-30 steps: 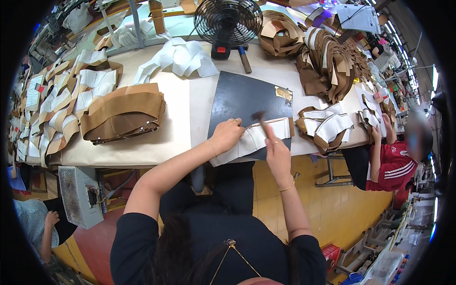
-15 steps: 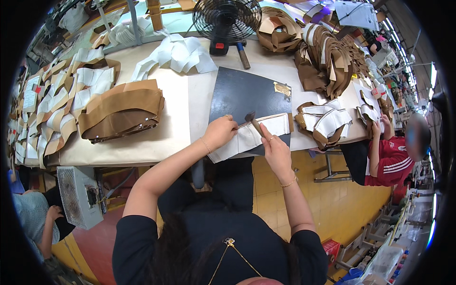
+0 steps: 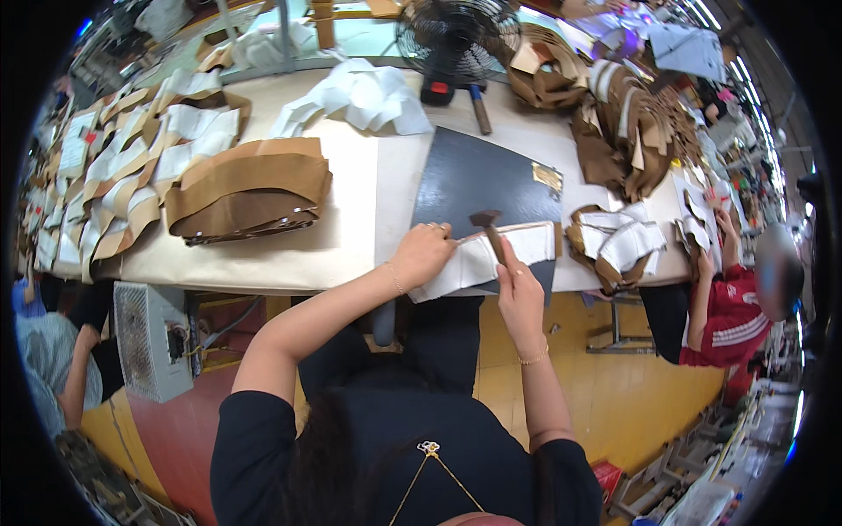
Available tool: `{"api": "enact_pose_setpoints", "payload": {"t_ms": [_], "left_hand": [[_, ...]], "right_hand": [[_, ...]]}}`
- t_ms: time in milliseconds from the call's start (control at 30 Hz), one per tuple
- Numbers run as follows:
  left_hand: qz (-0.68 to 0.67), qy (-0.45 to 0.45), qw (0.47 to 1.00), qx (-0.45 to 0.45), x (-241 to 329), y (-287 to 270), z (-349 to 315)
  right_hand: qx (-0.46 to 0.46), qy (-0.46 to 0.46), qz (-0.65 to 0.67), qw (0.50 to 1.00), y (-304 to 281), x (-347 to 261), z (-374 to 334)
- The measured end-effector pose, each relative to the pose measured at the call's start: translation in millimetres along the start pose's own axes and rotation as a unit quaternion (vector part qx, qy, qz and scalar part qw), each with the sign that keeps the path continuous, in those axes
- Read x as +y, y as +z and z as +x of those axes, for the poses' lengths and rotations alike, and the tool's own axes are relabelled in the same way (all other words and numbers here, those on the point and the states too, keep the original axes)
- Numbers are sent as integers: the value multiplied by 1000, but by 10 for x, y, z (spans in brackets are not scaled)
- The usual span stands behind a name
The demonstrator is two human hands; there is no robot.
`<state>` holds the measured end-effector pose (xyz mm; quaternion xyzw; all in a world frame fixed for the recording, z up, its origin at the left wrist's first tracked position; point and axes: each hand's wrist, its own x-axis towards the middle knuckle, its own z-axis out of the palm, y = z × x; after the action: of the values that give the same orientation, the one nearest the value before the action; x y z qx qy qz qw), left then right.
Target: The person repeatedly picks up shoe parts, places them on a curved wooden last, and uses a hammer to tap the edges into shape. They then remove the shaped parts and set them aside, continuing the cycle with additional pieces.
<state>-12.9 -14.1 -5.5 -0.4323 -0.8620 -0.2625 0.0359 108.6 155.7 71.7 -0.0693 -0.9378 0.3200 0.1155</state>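
Left hand flat, fingers curled, pressing down at surface's near edge; right hand fisted in a closed grip, forearm bent, both arms reaching forward.

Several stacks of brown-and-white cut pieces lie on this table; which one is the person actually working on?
The white-lined strip on the dark mat at the table's near edge: the left hand presses it flat while the right hand holds a small hammer on it. The other stacks lie untouched.

Cream worktable bearing a dark mat at centre; brown stack at nine o'clock; white pieces and fan at twelve; brown-and-white pieces at three.
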Motion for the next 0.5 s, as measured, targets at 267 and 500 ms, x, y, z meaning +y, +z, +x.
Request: {"api": "enact_pose_setpoints", "payload": {"t_ms": [267, 500], "left_hand": [[-30, -7, 999, -42, -205, -64, 69], [75, -149, 985, 49, -1524, -1123, 969]], "right_hand": [[-121, 67, -111, 984, 98, 103, -39], [-82, 26, -67, 994, 199, 267, -133]]}}
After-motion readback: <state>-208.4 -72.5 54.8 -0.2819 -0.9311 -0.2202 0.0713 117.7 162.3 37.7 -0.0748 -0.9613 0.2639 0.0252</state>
